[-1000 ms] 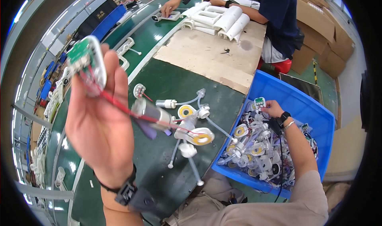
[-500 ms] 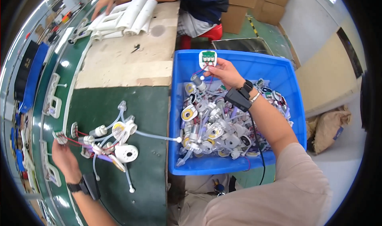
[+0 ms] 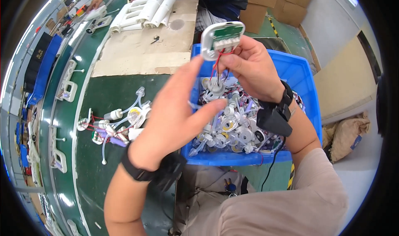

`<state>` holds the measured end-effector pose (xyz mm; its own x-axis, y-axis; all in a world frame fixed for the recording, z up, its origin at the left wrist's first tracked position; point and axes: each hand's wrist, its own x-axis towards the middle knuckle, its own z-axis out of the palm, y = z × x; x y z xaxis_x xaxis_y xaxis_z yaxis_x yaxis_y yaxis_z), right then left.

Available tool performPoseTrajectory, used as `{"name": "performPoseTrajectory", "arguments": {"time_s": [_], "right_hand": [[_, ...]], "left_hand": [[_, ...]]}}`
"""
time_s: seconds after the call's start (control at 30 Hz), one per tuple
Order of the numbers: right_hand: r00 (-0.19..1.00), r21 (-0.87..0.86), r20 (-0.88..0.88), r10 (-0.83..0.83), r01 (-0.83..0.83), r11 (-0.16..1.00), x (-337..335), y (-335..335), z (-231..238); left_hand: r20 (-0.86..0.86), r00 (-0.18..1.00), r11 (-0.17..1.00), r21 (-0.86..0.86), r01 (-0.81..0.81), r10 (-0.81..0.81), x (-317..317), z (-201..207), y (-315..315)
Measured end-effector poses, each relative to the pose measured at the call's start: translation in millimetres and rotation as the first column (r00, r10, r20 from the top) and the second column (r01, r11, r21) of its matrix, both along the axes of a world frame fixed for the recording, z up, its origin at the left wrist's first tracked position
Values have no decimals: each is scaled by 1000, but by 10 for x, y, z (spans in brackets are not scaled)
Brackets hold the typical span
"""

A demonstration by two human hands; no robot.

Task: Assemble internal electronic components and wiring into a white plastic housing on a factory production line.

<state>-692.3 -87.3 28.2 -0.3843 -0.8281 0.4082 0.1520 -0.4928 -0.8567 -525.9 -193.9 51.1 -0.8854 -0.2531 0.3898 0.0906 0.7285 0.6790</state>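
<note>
Now a rounded white casing (image 3: 208, 41), green circuit board (image 3: 227, 31) showing, pale connectors (image 3: 227, 44) trailing red wires (image 3: 217, 63), is up above the blue bin (image 3: 294, 68), pinched in the grip of the right hand (image 3: 254, 70); the left hand (image 3: 172, 113), spread and empty, hovers close.

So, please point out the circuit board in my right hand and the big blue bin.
Circuit board (image 3: 227, 34): head view, on its green face.
Big blue bin (image 3: 291, 66): head view, inner far wall.
</note>
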Motion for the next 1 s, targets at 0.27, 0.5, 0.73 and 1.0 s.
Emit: {"name": "performPoseTrajectory", "arguments": {"time_s": [0.27, 0.5, 0.73, 1.0], "right_hand": [[519, -523, -639, -568, 248, 816, 456, -232, 438], [402, -225, -767, -499, 560, 797, -434, 488, -164], [487, 353, -869, -86, 733, 581, -1072, 1237, -1102], [627, 590, -779, 6, 730, 345, -1464, 1557, -1266]], "left_hand": [[-384, 917, 883, -387, -267, 109, 73, -241, -122], [-293, 895, 490, 866, 98, 337, 1043, 427, -1156], [299, 764, 110, 895, -432, 572, 1695, -396, -1962], [299, 847, 265, 858, -441, 440, 1943, -515, -2255]]}}
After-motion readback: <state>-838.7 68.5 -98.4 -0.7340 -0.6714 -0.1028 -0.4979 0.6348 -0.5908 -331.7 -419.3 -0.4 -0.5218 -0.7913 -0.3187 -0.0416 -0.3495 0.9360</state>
